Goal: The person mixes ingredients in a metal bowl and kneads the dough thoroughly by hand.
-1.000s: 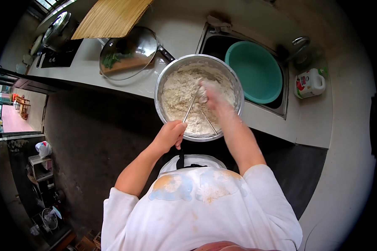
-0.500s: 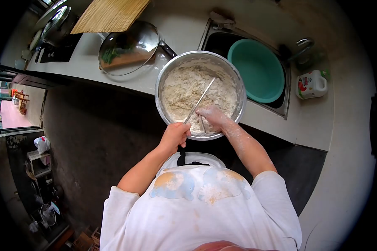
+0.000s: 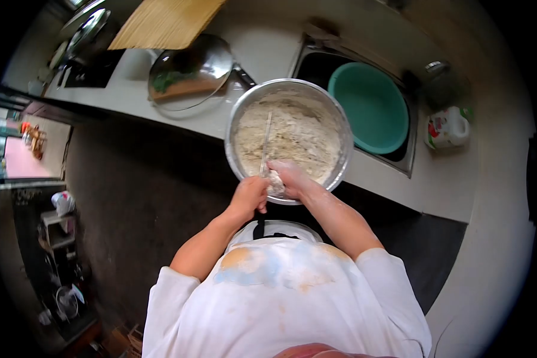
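A large metal bowl (image 3: pixel 348 140) holds floury, crumbly dough (image 3: pixel 298 134). My left hand (image 3: pixel 249 194) is closed at the near-left rim around the lower end of a thin, pale chopstick (image 3: pixel 267 137), which points away over the dough. Just right of it, my flour-dusted right hand (image 3: pixel 289 178) is closed at the near side of the bowl. Its fingertips meet the chopstick near my left hand. A whitish lump of dough (image 3: pixel 275 184) shows below its curled fingers. Whether a second stick is inside that grip is hidden.
A glass-lidded pan (image 3: pixel 188 74) stands on the counter left of the bowl, under a yellow slatted mat (image 3: pixel 164 24). To the right, a green basin (image 3: pixel 370 107) sits in the sink (image 3: pixel 404 166). Beyond is a white jug (image 3: pixel 447 128).
The chopstick has swung left, from slanting rightward to nearly straight ahead. My right hand has moved left, against my left hand. The short stick end beneath it no longer shows; a dough lump does.
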Motion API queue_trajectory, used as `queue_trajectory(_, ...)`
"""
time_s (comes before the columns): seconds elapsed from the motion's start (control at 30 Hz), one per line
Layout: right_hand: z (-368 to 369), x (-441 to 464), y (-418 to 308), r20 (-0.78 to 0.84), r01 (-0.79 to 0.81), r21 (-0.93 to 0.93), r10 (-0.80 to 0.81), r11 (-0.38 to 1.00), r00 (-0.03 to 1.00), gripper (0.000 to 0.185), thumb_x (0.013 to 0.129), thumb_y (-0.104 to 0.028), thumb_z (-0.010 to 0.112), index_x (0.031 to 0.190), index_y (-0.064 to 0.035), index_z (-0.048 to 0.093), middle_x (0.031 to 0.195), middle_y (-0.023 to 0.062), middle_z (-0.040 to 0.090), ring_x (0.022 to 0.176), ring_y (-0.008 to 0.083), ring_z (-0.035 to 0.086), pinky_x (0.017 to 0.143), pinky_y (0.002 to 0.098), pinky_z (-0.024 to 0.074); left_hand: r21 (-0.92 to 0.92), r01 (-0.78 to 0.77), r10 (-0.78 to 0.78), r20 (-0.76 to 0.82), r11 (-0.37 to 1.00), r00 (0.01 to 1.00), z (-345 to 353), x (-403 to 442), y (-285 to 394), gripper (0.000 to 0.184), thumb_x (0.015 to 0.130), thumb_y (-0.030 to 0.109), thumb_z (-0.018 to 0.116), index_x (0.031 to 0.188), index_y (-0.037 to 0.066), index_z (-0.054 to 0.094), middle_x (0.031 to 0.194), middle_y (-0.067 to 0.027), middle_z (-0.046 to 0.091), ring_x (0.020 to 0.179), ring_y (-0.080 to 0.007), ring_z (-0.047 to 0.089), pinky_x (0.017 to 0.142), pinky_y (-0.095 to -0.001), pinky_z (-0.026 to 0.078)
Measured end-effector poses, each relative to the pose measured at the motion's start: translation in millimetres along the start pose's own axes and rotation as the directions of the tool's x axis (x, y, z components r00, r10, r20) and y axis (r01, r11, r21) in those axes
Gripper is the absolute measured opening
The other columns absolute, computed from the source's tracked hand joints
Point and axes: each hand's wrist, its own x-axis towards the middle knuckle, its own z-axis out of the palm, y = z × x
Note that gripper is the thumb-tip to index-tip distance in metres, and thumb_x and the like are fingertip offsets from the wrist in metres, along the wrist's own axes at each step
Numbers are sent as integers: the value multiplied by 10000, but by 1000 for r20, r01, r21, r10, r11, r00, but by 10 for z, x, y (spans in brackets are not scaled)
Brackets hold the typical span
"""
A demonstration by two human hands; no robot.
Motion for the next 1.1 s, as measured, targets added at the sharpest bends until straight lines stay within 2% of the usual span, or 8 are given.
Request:
queue_trajectory(0.2, -159, 298, -116, -237, 160, -48, -167, 986, 957, 200, 859, -225, 482, 819, -38, 539, 755, 119, 544, 648, 213, 547, 574, 355, 469, 65, 53, -53, -1, 996, 999, -69, -208, 130, 270, 797, 174, 483, 564, 57, 412, 454, -15, 374, 346, -119, 368, 337, -269, 369)
queue_trajectory(0.33, 25, 91, -412, -283, 167, 168, -115, 972, 952, 178, 859, -217, 484, 794, -61, 542, 701, 58, 525, 616, 161, 529, 580, 325, 466, 169, 48, -51, 19, 985, 998, -121, -351, 230, 300, 801, 193, 475, 544, 51, 415, 439, -18, 377, 346, -119, 377, 345, -268, 377)
queue_trajectory(0.43, 92, -1, -406, -241, 135, 97, -108, 986, 964, 170, 856, -204, 495, 789, -55, 544, 707, 55, 529, 620, 150, 533, 568, 305, 469, 167, 20, -22, 15, 986, 1000, -130, -226, 267, 311, 804, 200, 474, 539, 45, 423, 433, -21, 379, 347, -121, 382, 347, -268, 379)
queue_trajectory(0.6, 25, 82, -58, 134, 169, -53, -161, 984, 978, 173, 821, -187, 528, 823, -20, 571, 738, 76, 561, 642, 168, 542, 591, 314, 459, 242, -55, 54, 11, 969, 998, -88, 81, 233, 294, 816, 204, 485, 566, 60, 424, 443, -11, 365, 350, -112, 364, 347, -262, 375)
queue_trajectory(0.63, 4, 122, -96, -10, 248, -218, -257, 944, 966, 155, 811, -179, 533, 804, -29, 567, 675, 49, 540, 607, 159, 529, 553, 289, 448, 301, -71, 82, -24, 951, 996, -80, 76, 197, 298, 817, 205, 486, 564, 59, 427, 443, -10, 364, 350, -112, 367, 346, -261, 371)
queue_trajectory(0.83, -132, 226, -454, -249, 258, -99, -275, 961, 929, 137, 792, -166, 533, 801, -31, 557, 730, 55, 534, 620, 156, 521, 551, 287, 443, 173, -25, 11, 81, 985, 997, -265, -177, 234, 299, 829, 209, 481, 592, 31, 443, 477, -20, 407, 358, -119, 392, 349, -259, 387)
queue_trajectory(0.93, -127, 81, -510, -154, 200, 75, -187, 977, 970, 153, 798, -158, 536, 832, -11, 563, 791, 71, 550, 670, 160, 533, 596, 289, 449, 170, -9, -12, 124, 985, 992, -307, -200, 248, 309, 828, 226, 485, 593, 31, 443, 482, -18, 408, 357, -121, 394, 356, -266, 391)
queue_trajectory(1.1, -71, 142, -225, 15, 190, -102, -190, 976, 982, 198, 809, -161, 531, 896, 12, 569, 816, 77, 568, 711, 160, 545, 613, 281, 455, 424, -91, 96, 8, 901, 995, -199, 52, 179, 314, 824, 244, 493, 619, 6, 473, 497, -31, 440, 373, -129, 433, 367, -271, 398)
